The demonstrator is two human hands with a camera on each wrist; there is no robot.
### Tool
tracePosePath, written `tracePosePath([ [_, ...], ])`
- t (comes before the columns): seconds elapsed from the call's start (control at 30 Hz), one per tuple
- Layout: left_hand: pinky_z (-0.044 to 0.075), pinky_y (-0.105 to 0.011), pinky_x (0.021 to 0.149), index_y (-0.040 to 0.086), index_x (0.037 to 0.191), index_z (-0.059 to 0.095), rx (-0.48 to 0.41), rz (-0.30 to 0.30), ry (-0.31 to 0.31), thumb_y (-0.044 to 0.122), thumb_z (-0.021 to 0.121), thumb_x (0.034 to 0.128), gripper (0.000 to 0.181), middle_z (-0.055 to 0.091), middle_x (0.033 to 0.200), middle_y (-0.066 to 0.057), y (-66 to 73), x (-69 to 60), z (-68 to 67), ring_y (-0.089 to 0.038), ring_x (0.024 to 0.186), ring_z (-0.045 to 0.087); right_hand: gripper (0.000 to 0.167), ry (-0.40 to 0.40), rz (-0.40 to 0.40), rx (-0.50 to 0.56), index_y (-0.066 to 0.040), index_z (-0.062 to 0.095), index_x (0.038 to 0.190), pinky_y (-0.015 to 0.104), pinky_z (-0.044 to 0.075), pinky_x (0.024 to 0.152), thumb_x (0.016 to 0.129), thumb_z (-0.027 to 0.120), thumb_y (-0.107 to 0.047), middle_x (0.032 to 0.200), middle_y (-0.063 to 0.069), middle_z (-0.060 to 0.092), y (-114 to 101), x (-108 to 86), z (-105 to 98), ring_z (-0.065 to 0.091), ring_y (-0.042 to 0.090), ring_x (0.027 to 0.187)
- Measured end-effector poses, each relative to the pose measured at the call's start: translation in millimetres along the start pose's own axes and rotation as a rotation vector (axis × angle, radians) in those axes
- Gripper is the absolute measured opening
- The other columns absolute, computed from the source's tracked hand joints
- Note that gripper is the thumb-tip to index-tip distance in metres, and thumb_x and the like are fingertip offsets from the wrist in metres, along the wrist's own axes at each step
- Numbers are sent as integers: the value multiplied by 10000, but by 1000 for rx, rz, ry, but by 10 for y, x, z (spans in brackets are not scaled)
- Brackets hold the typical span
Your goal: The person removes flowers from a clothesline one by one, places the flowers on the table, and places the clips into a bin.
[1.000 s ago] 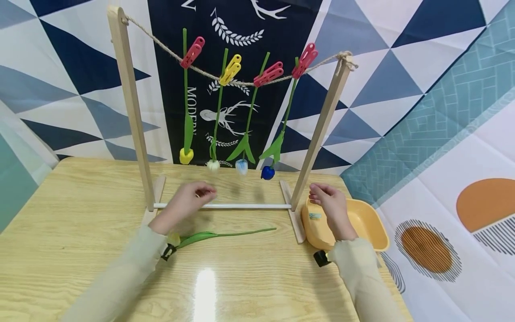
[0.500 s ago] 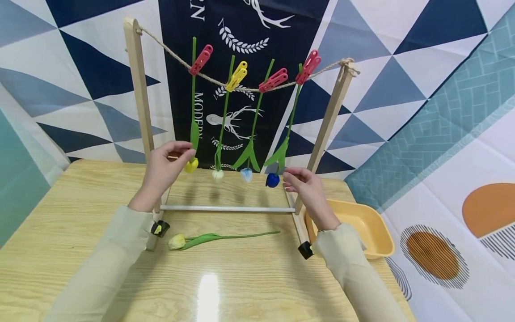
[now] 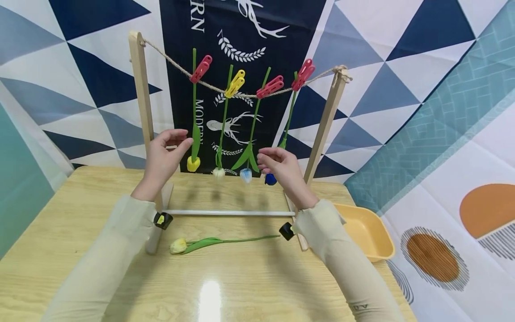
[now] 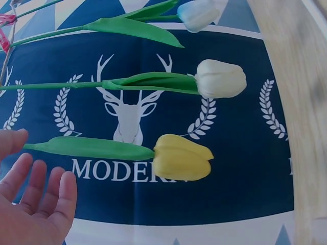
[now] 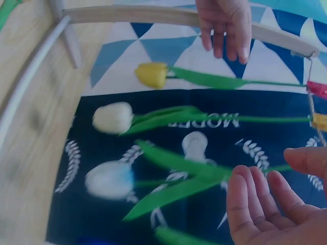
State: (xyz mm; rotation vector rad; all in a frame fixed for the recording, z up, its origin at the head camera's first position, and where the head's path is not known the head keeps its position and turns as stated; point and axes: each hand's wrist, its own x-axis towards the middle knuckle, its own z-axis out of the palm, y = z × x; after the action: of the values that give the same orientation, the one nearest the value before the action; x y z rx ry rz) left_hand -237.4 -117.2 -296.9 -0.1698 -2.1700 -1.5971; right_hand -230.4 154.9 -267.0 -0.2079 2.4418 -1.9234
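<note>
Four artificial tulips hang head down from a rope, each held by a clothespin. My left hand [image 3: 164, 156] is beside the yellow tulip [image 3: 193, 164], fingers loosely bent and holding nothing; in the left wrist view its fingertips lie near the stem end of that tulip's leaf [image 4: 97, 147]. A white tulip [image 3: 218, 173] hangs to its right. My right hand [image 3: 283, 172] is near the leaves of the light-blue tulip [image 3: 246, 175], fingers relaxed with nothing in them. It partly hides the dark-blue tulip [image 3: 271, 179]. Whether it touches a leaf I cannot tell.
The rope spans two wooden posts [image 3: 141, 89] joined low down by a white rod [image 3: 229, 213]. Red clothespins [image 3: 270, 86] and a yellow clothespin [image 3: 235, 84] grip the stems. A pale yellow tulip [image 3: 178, 246] lies on the table. A yellow basin [image 3: 382, 241] stands at right.
Both hands have risen from low beside the rod to the hanging tulips. The right hand has moved left, past the dark-blue tulip. The left hand has drawn slightly back from the yellow tulip.
</note>
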Motion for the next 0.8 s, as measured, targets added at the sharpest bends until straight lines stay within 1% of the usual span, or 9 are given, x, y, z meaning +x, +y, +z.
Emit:
tracePosePath([
  [0.1, 441, -172, 822, 47, 1165, 620, 5, 8, 25, 264, 628, 899, 344, 569, 1180, -99, 35, 45, 9, -17, 926, 516, 300, -18, -24, 25, 27, 585, 1154, 193, 512, 662, 909, 610, -145, 929, 104, 634, -90, 64, 79, 581, 126, 738],
  [0.13, 441, -171, 821, 39, 1163, 620, 8, 15, 32, 258, 629, 899, 342, 564, 1185, -102, 41, 62, 15, -15, 924, 517, 299, -23, -31, 33, 29, 586, 1151, 185, 499, 650, 908, 610, -144, 935, 122, 631, -121, 81, 103, 565, 119, 726],
  [0.23, 447, -173, 832, 17, 1159, 615, 14, 25, 49, 243, 626, 901, 343, 563, 1185, -106, 54, 112, 28, -12, 922, 523, 282, -32, -34, 30, 1, 601, 1139, 202, 507, 677, 908, 614, -160, 956, 131, 638, -216, 129, 176, 579, 135, 739],
  [0.37, 453, -218, 875, 25, 1179, 597, 5, 16, 53, 258, 621, 905, 361, 575, 1206, -99, 95, 154, 24, -31, 947, 528, 271, -56, -62, 40, -12, 610, 1132, 298, 545, 780, 912, 610, -169, 986, 151, 645, -350, 174, 288, 629, 134, 773],
  [0.47, 458, -260, 911, 47, 1208, 580, -5, 9, 47, 277, 615, 907, 380, 578, 1231, -96, 142, 185, 14, -65, 979, 530, 272, -79, -98, 68, 6, 615, 1126, 317, 547, 792, 912, 609, -161, 980, 156, 651, -467, 197, 382, 629, 109, 756],
  [0.53, 460, -278, 928, 62, 1229, 567, -6, 4, 40, 292, 609, 910, 396, 574, 1247, -103, 169, 210, 15, -89, 1002, 531, 277, -86, -117, 73, 9, 620, 1125, 288, 548, 771, 908, 615, -162, 979, 150, 654, -559, 209, 442, 630, 118, 761],
  [0.63, 457, -282, 928, 61, 1247, 552, -20, 2, 32, 294, 606, 911, 412, 569, 1254, -112, 205, 247, 27, -126, 1027, 535, 276, -90, -154, 61, -17, 622, 1133, 269, 546, 776, 906, 619, -174, 1004, 122, 662, -712, 222, 528, 650, 183, 835],
  [0.73, 451, -292, 933, 63, 1244, 549, -38, 1, 31, 287, 612, 908, 409, 574, 1241, -101, 236, 285, 44, -147, 1042, 538, 287, -82, -185, 45, -53, 613, 1157, 304, 538, 836, 906, 622, -190, 1059, 104, 665, -875, 240, 613, 656, 239, 934],
  [0.8, 450, -309, 939, 60, 1245, 546, -51, 1, 31, 268, 613, 909, 401, 572, 1238, -104, 245, 312, 57, -161, 1050, 540, 299, -70, -193, 46, -74, 603, 1179, 303, 531, 858, 906, 622, -194, 1093, 91, 663, -981, 254, 674, 653, 230, 972],
])
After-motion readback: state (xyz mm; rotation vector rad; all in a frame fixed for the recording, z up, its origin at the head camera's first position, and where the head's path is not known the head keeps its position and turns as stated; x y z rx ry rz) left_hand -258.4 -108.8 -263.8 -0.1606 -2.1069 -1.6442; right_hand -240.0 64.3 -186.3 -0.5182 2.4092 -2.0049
